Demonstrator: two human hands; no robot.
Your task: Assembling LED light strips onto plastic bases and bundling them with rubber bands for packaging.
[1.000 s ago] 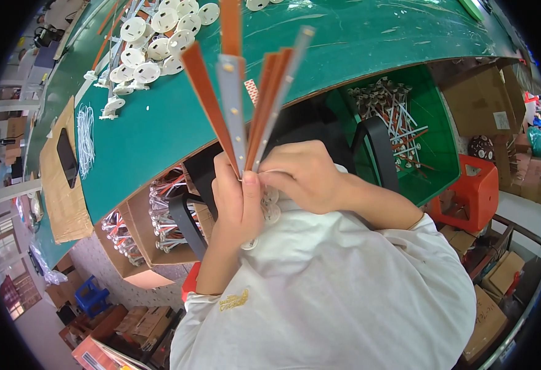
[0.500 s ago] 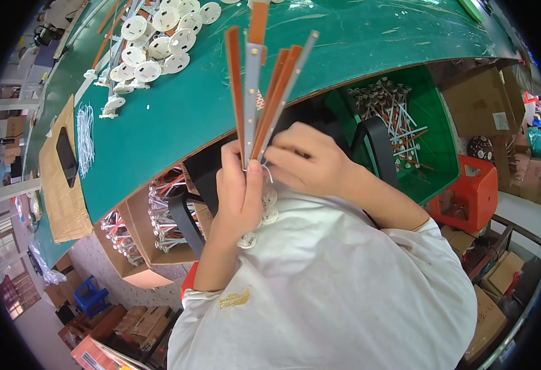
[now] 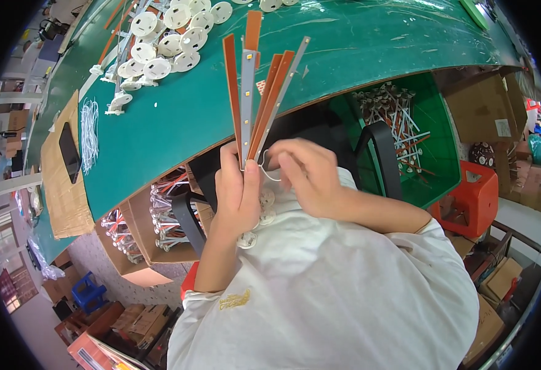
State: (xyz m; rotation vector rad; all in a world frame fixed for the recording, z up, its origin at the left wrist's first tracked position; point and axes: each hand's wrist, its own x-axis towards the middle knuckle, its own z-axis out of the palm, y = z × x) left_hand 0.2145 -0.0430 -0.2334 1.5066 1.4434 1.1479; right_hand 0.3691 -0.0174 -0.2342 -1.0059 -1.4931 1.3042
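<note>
The left hand (image 3: pixel 238 191) is closed around the lower ends of a fan of narrow strips (image 3: pixel 255 92), orange-brown with one pale strip among them, held upright above the edge of the green counter (image 3: pixel 357 43). The right hand (image 3: pixel 304 172) is just beside it, fingertips pinching a thin white wire (image 3: pixel 269 172) at the base of the strips. White round discs (image 3: pixel 166 34) lie on the counter, well apart. A green bin (image 3: pixel 434 154) of assembled parts stands to the right.
</note>
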